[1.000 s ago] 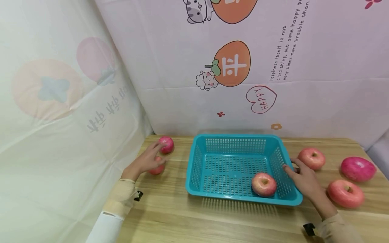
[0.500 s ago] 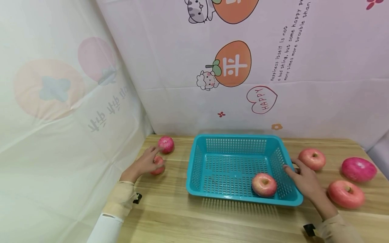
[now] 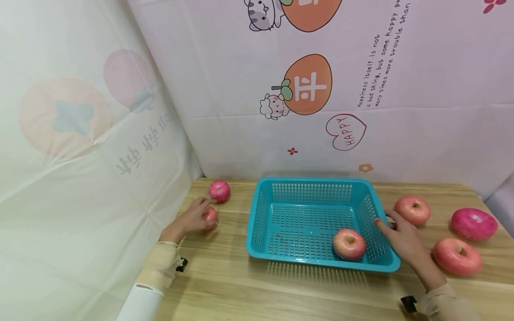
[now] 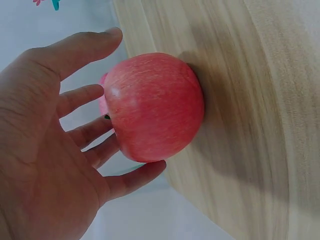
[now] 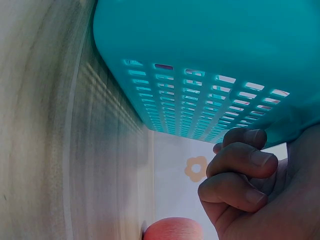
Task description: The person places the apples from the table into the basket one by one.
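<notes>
My left hand (image 3: 192, 217) reaches over a red apple (image 3: 210, 217) on the left of the table. In the left wrist view its fingers spread along the top and one side of that apple (image 4: 155, 107), the thumb standing apart from the skin. Just behind sits a round magenta fruit (image 3: 219, 191) with pale streaks. At the other side, my right hand (image 3: 403, 236) grips the right rim of a turquoise plastic basket (image 3: 311, 180), thumb inside and curled fingers (image 5: 240, 162) outside under the edge. One red-yellow apple (image 3: 349, 244) lies in the basket's front right corner.
Right of the basket lie two more apples, one behind (image 3: 412, 210) and one in front (image 3: 457, 256), with an oval magenta fruit (image 3: 474, 223) beside them. Printed cloth (image 3: 241, 147) hangs behind and left of the wooden table (image 3: 225, 276).
My left hand has drawn back slightly from the magenta fruit and lowered around the near apple. The right hand and the basket have stayed in place.
</notes>
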Demonstrator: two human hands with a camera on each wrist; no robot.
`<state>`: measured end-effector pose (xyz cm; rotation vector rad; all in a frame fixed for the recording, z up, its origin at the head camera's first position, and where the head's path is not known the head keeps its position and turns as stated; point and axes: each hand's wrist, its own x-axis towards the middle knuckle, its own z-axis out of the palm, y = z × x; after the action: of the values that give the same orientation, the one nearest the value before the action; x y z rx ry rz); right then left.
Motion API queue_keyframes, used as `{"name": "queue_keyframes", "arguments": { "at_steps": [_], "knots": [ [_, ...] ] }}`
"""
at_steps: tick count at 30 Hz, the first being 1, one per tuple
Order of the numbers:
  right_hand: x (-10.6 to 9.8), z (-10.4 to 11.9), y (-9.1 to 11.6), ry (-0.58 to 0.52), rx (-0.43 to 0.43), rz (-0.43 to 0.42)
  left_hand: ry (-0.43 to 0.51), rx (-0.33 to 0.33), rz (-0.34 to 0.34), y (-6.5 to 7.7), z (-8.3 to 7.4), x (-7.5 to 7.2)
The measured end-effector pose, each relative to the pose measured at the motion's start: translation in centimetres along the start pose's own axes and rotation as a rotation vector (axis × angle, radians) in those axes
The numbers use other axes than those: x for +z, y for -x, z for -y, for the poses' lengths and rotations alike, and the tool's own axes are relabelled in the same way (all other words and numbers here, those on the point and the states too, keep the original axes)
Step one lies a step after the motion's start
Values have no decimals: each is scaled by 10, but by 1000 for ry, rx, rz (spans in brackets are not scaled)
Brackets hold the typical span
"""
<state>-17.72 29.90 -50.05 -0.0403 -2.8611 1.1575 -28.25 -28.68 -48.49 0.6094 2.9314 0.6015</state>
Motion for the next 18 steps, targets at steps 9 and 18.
{"name": "queue_keyframes", "arguments": {
  "at_steps": [9, 18],
  "knots": [
    [0, 0, -1, 1, -17, -19, -8, -28, 13, 2, 8, 5],
    [0, 0, 0, 8, -8, -20, -5, -22, 18, 1, 7, 4]
  ]
}}
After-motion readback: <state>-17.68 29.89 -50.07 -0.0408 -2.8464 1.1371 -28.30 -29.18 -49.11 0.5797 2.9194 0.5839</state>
